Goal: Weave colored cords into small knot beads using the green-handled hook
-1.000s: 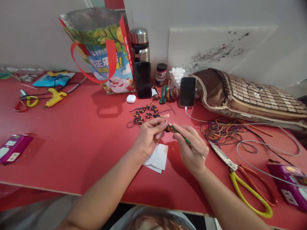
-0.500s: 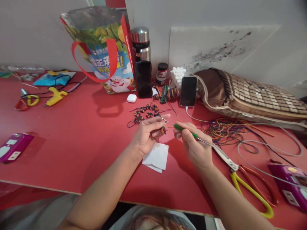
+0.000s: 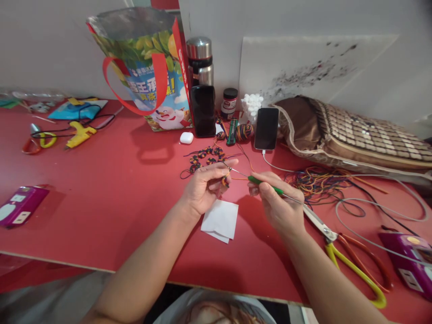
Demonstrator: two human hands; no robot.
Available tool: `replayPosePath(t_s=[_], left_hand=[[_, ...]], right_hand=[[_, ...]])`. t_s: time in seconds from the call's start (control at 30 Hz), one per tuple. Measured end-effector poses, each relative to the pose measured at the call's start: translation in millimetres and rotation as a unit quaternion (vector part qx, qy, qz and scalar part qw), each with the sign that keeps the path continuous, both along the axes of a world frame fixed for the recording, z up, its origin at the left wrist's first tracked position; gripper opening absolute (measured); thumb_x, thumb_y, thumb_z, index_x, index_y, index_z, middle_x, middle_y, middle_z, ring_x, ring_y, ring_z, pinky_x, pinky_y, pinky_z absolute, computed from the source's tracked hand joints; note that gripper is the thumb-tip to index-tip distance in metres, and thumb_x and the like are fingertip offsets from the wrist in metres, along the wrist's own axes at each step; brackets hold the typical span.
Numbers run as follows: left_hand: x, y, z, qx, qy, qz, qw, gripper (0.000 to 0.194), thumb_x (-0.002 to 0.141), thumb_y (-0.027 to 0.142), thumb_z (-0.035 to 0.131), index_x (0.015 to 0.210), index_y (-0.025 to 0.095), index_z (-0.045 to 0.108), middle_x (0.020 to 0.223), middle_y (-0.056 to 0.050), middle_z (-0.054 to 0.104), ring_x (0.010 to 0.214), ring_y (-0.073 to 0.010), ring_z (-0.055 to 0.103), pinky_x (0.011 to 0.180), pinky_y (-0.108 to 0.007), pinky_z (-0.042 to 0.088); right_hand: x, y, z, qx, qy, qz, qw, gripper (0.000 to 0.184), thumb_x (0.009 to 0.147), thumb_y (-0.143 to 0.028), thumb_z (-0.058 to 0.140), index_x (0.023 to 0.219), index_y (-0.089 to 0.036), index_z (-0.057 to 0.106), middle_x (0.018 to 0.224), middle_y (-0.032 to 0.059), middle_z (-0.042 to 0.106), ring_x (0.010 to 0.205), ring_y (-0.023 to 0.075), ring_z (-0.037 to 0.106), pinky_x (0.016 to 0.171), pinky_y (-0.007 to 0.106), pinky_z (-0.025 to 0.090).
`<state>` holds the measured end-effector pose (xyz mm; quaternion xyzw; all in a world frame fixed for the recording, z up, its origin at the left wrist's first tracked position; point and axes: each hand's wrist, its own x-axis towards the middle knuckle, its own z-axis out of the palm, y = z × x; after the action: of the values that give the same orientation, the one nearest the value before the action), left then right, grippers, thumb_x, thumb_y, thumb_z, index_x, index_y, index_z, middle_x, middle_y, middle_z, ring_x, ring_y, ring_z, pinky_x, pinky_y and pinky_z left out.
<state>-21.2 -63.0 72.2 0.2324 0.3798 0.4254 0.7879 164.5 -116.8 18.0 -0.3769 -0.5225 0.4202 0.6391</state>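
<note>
My left hand (image 3: 205, 186) pinches a small piece of multicoloured crochet work (image 3: 225, 181), yellow, orange and dark, hanging below the fingertips. My right hand (image 3: 281, 200) is closed around the green handle of a crochet hook (image 3: 266, 184). The hook's thin metal tip points left and meets the yarn at my left fingertips; the exact stitch is too small to make out. Just beyond my left hand lies a strand of round knotted pieces (image 3: 201, 154) in the same colours. A folded white paper (image 3: 221, 220) rests on the table under my hands.
On the red table (image 3: 141, 216), large scissors (image 3: 329, 234) and tangled yarn (image 3: 317, 182) lie right of my right hand. Behind stand two phones (image 3: 203, 112), a yarn ball (image 3: 244, 132), a thermos (image 3: 200, 56) and a printed bag (image 3: 145, 76). A glue gun (image 3: 80, 134) lies left.
The hook has drawn back slightly to the right, with my right hand moving right and a little down. My left hand has tilted, and the crochet piece sits slightly further left.
</note>
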Motion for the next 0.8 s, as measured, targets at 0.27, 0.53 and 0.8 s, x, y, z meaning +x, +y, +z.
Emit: replayPosePath(t_s=[0.27,0.53,0.8], left_hand=[[-5,6,5.1,-0.070,-0.044,-0.017,0.996,0.024,0.069,0.008,0.066,0.086,0.005,0.082,0.053,0.000,0.060,0.043,-0.0013,0.015,0.040,-0.015,0.020],[-15,13,3.0,-0.122,-0.118,-0.073,0.983,0.028,0.075,0.004,0.053,0.085,-0.001,0.078,0.050,0.001,0.052,0.040,-0.0006,0.011,0.037,-0.013,0.015],[-20,17,-4.2,-0.116,-0.119,-0.127,0.978,0.025,0.074,0.005,0.056,0.084,0.002,0.079,0.051,0.002,0.052,0.040,-0.0005,0.005,0.037,-0.015,0.012]], right_hand=[[3,0,5.5,0.030,-0.057,0.011,0.998,0.029,0.101,-0.019,0.069,0.121,-0.035,0.084,0.096,0.0042,0.077,0.083,0.0168,0.070,0.074,0.033,0.056],[5,-2,12.0,0.052,-0.088,0.013,0.995,0.035,0.099,-0.013,0.071,0.122,-0.036,0.083,0.097,0.0042,0.079,0.083,0.0168,0.071,0.070,0.032,0.057],[9,-1,10.5,0.035,-0.056,0.045,0.997,0.030,0.100,-0.017,0.070,0.120,-0.034,0.084,0.096,0.0053,0.080,0.082,0.0179,0.071,0.069,0.033,0.058]])
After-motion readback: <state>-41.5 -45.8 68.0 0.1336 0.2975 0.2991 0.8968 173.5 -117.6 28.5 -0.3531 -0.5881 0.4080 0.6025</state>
